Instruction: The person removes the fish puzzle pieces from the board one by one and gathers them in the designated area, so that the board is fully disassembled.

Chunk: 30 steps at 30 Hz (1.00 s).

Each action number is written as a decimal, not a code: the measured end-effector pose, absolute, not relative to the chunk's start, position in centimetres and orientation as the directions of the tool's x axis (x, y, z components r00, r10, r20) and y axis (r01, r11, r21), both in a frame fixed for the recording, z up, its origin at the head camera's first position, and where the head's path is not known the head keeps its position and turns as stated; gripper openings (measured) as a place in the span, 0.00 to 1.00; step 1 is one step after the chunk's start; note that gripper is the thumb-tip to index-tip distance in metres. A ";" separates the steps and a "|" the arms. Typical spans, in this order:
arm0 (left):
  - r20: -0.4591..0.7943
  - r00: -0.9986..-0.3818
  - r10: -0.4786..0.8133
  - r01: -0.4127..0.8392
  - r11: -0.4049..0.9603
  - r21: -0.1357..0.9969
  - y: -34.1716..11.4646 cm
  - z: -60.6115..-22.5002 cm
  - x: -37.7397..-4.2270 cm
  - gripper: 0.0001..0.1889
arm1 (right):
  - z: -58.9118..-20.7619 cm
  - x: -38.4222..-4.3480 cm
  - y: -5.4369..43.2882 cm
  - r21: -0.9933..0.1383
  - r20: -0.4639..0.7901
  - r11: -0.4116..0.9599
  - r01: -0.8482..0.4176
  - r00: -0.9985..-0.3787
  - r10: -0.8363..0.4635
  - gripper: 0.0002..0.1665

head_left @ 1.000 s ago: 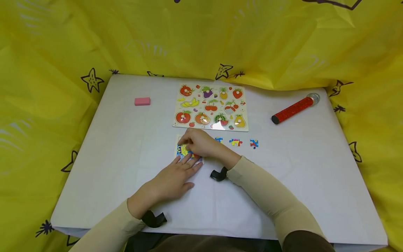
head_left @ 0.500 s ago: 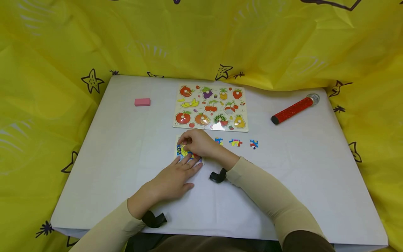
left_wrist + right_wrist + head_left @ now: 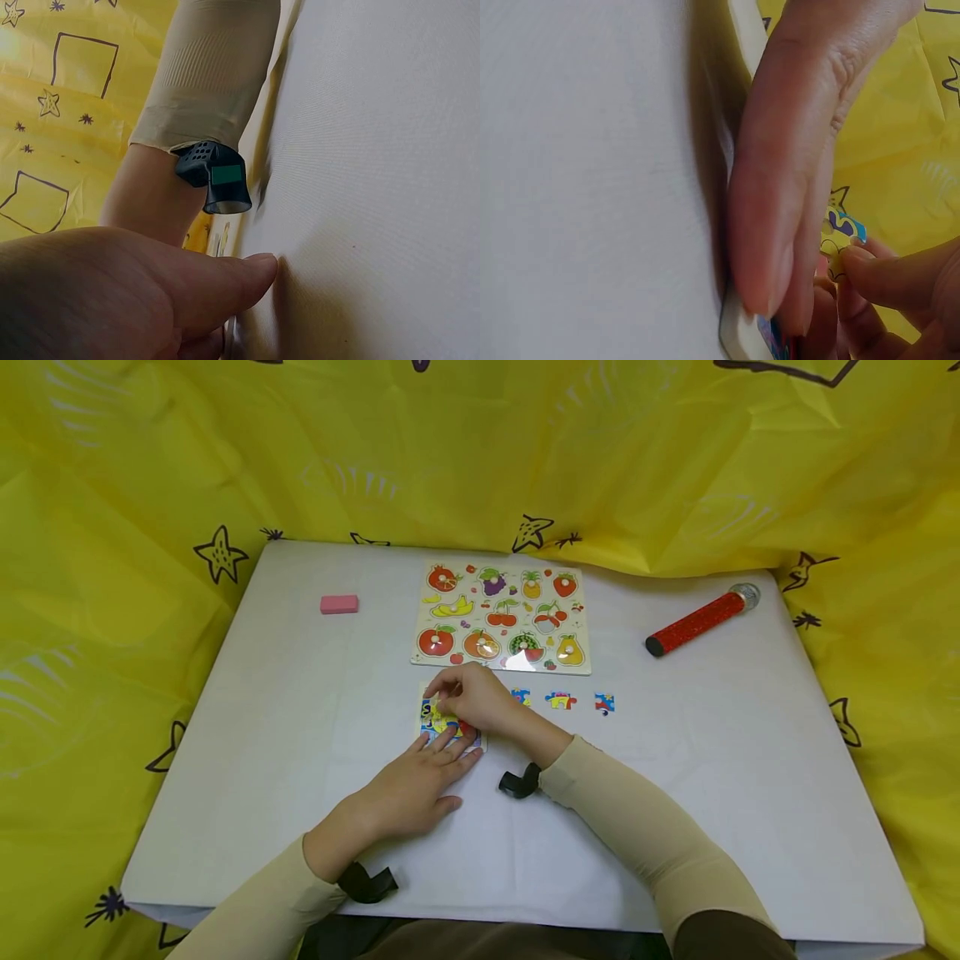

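A small jigsaw board point(image 3: 484, 747) lies in front of me on the white table, partly hidden by both hands. My left hand point(image 3: 417, 783) rests flat from the left, its fingertips on the board's near part. Above the board my right hand point(image 3: 480, 700) pinches a jigsaw piece point(image 3: 841, 238) between thumb and fingers. The piece is yellow with blue and a dark curl, and stands tilted in the right wrist view. Left-hand fingers point(image 3: 769, 187) press the board's edge there. Three loose jigsaw pieces point(image 3: 560, 701) lie in a row right of the right hand.
A fruit knob puzzle point(image 3: 501, 618) lies just beyond the hands. A pink block point(image 3: 339, 604) sits far left, and a red microphone point(image 3: 697, 622) far right. Yellow patterned cloth point(image 3: 480, 460) surrounds the table point(image 3: 300, 735). Black wrist cameras point(image 3: 520, 782) are worn on both wrists.
The right hand has shifted only slightly and the piece in its fingers has turned a little. The left hand and the loose pieces stay in place.
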<state>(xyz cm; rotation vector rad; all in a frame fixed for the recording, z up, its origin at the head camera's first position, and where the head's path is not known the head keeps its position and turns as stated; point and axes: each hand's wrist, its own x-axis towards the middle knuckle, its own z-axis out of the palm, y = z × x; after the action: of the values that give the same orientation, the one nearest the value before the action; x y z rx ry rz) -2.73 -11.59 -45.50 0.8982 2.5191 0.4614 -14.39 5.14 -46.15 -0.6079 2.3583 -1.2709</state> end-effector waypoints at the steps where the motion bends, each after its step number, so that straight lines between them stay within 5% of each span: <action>1: -0.277 -0.701 0.657 0.516 0.736 0.439 -11.6 -45.5 -2.7 0.37 | -46.1 -14.4 5.2 -0.855 -0.134 0.487 -0.175 -0.834 -0.535 0.10; 12: -0.310 -0.706 0.637 0.494 0.756 0.430 -11.6 -45.4 -2.7 0.39 | -45.4 -14.7 8.1 -0.894 -0.193 0.445 -0.055 -0.848 -0.493 0.08; 30: -0.315 -0.712 0.627 0.495 0.767 0.409 -11.5 -45.5 -2.7 0.40 | -45.3 -13.8 15.4 -0.807 -0.294 0.591 0.006 -0.871 -0.393 0.07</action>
<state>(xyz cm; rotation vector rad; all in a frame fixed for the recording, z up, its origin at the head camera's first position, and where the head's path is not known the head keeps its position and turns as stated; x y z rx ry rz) -2.66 -11.48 -45.54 0.8482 2.5219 0.4116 -13.83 15.44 -45.30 -0.3092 2.3755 -1.2068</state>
